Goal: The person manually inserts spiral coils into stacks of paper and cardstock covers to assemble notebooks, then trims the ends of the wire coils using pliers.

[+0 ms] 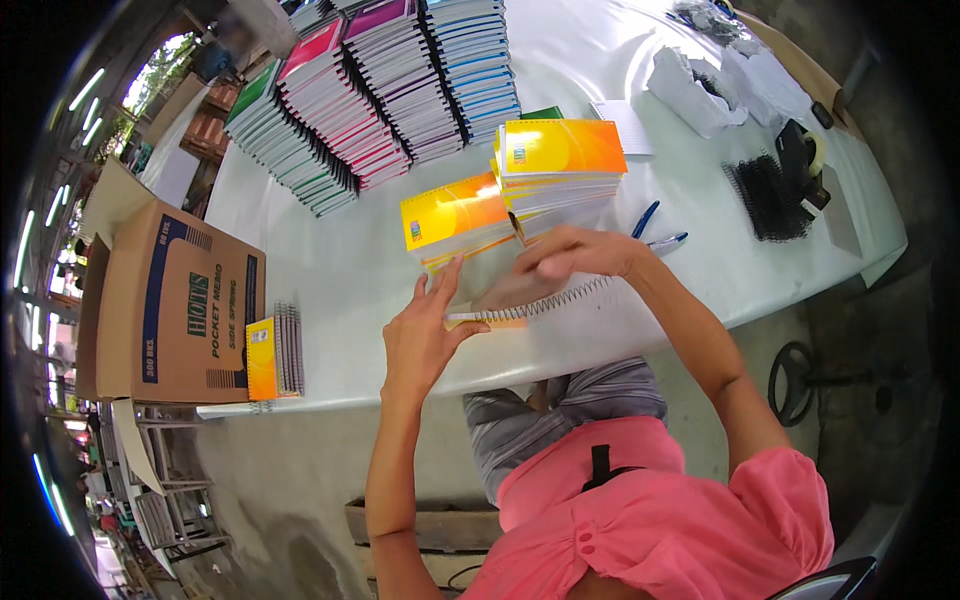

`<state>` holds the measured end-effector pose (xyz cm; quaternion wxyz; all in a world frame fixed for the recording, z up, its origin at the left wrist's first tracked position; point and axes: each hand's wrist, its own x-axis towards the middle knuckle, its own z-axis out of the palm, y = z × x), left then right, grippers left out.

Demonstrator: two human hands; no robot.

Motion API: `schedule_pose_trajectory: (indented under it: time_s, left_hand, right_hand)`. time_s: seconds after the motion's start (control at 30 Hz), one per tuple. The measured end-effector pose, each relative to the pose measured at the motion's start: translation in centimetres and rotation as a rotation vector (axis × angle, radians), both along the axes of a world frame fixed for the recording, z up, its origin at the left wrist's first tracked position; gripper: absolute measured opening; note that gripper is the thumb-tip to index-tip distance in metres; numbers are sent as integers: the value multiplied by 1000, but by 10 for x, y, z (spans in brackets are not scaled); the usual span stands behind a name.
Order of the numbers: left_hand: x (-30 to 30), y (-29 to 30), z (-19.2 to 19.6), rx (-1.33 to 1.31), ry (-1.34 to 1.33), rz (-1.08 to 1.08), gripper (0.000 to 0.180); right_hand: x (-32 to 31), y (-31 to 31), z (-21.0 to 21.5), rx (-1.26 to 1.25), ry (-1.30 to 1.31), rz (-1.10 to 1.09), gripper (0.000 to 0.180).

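Note:
My left hand [425, 335] holds the near end of a spiral-bound notebook [500, 300] at the table's front edge, fingers spread upward against it. My right hand [580, 252] rests curled on top of the same notebook, by its white wire spiral [570, 295]. Just beyond lie two stacks of yellow-orange notebooks: a low one [455, 215] and a taller one [560, 165]. Two blue pens [655, 228] lie to the right of my right hand.
White table [340, 270]. Tall stacks of coloured notebooks [380, 90] at the back. Cardboard box [180, 305] at left with a few notebooks [275, 355] beside it. Black spiral coils [765, 195], tape dispenser [805, 160] and white bags [700, 90] at right.

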<state>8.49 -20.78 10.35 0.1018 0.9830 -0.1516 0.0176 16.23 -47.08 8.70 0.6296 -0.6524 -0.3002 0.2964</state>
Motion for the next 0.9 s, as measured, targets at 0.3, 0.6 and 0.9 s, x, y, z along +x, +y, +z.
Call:
schedule_pose_trajectory:
  time_s: [0.3, 0.6, 0.9]
  left_hand:
    - [0, -2, -27, -896, 115, 72, 116]
    - [-4, -6, -53, -1227, 175, 117, 113]
    - [-2, -1, -61, -1311, 231, 102, 112]
  right_hand:
    - [5, 0, 0, -279, -218, 145, 56]
    - [5, 0, -7, -228, -78, 19, 44]
    - [0, 9, 0, -35, -119, 17, 44]
